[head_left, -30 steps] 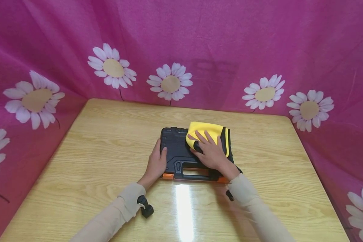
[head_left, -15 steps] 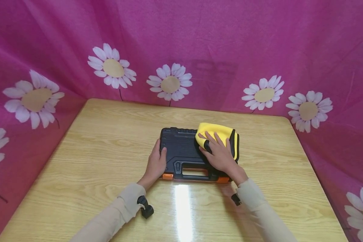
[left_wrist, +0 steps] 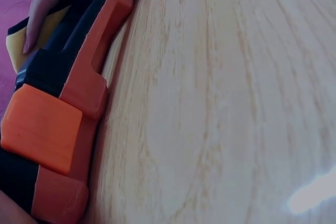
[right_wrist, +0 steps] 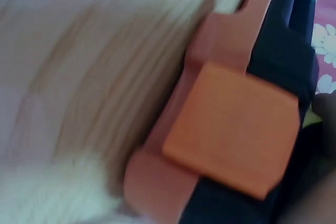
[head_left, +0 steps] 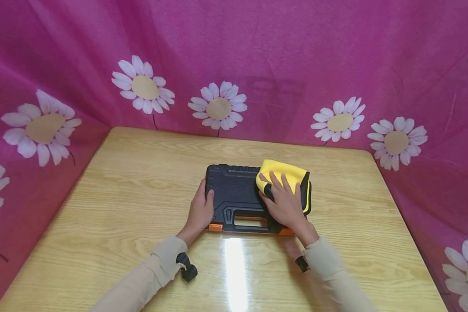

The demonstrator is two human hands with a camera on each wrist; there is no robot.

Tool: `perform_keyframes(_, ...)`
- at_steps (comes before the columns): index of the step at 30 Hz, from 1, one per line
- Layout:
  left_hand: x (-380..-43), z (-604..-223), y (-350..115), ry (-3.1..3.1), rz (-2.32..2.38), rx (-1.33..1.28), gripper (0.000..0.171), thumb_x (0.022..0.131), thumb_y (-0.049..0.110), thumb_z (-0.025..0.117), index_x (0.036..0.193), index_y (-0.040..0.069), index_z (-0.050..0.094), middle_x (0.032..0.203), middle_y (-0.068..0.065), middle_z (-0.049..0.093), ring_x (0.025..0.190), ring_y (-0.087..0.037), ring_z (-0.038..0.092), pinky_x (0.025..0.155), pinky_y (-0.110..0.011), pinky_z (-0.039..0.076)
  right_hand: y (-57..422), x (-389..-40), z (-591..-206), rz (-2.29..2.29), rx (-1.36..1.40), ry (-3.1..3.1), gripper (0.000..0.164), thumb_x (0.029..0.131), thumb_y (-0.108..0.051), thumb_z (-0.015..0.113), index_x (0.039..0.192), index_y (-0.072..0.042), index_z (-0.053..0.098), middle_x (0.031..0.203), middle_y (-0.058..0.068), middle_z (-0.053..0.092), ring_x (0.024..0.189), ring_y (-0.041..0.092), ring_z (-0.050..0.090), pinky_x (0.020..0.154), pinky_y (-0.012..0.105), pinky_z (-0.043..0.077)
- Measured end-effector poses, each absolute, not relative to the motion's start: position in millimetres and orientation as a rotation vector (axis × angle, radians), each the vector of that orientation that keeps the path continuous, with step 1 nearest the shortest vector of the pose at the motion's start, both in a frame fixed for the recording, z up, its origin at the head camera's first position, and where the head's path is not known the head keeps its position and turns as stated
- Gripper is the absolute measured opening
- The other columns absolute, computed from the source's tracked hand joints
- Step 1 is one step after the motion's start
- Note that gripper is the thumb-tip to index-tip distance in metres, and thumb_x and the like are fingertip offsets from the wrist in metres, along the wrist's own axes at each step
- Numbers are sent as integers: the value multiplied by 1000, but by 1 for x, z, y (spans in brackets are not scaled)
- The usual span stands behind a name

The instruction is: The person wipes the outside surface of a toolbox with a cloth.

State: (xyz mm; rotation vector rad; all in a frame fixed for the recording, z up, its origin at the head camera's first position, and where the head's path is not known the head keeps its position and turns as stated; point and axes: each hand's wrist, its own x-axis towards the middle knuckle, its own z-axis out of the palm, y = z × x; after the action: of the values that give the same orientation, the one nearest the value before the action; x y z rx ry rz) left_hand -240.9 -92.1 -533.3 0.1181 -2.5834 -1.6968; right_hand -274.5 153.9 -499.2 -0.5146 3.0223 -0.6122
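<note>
A black plastic tool case (head_left: 234, 187) with an orange lower half lies flat on the table, its handle toward me. My left hand (head_left: 200, 212) holds the case's left edge, thumb on top and fingers down along the side. Spread out on a folded yellow cloth (head_left: 284, 168) with black trim, my right hand (head_left: 285, 206) presses it onto the right part of the lid. The cloth overhangs the case's right edge. Up close, the left wrist view has an orange latch (left_wrist: 42, 128), and the right wrist view has the other latch (right_wrist: 233, 129).
The wooden table (head_left: 140, 173) extends around the case on all sides. A pink curtain (head_left: 281, 56) printed with daisies hangs behind and beside it. A bright light reflection (head_left: 235, 273) falls on the near tabletop. Black cameras are strapped at both wrists.
My right hand has slid the cloth to the right across the lid, past the case's right edge, tilting it slightly. The left hand and the case stay in place.
</note>
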Motion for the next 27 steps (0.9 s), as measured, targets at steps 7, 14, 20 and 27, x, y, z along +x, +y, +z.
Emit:
perform_keyframes(7,-241,-535,-93,-2578,-1687,106,56,110,19,34,156,-7,15,161,-24,18,149,-34,17,119,-48,17,137,-269,-499,-675,-468,3002,54,104,-40,50,155,-27,39,162,8,26,150,36,8,112,68,-7)
perform_keyframes(14,-242,-537,-93,-2575,-1704,106,56,110,19,33,156,-7,15,162,-23,18,149,-34,17,119,-48,18,112,-264,-497,-703,-514,2929,54,105,-42,48,156,-30,36,163,6,24,151,33,7,113,66,-7)
perform_keyframes(20,-243,-538,-93,-2597,-1708,155,55,111,21,31,158,-3,15,163,-19,17,149,-31,17,119,-47,19,80,-263,-497,-722,-595,2889,53,105,-45,46,155,-32,37,161,4,26,151,31,10,115,65,-5)
perform_keyframes(27,-243,-538,-93,-2575,-1690,113,53,110,16,31,158,0,17,161,-18,24,147,-30,23,117,-48,23,50,-263,-496,-721,-678,2860,52,105,-45,46,155,-34,38,161,3,29,150,29,12,116,63,-2)
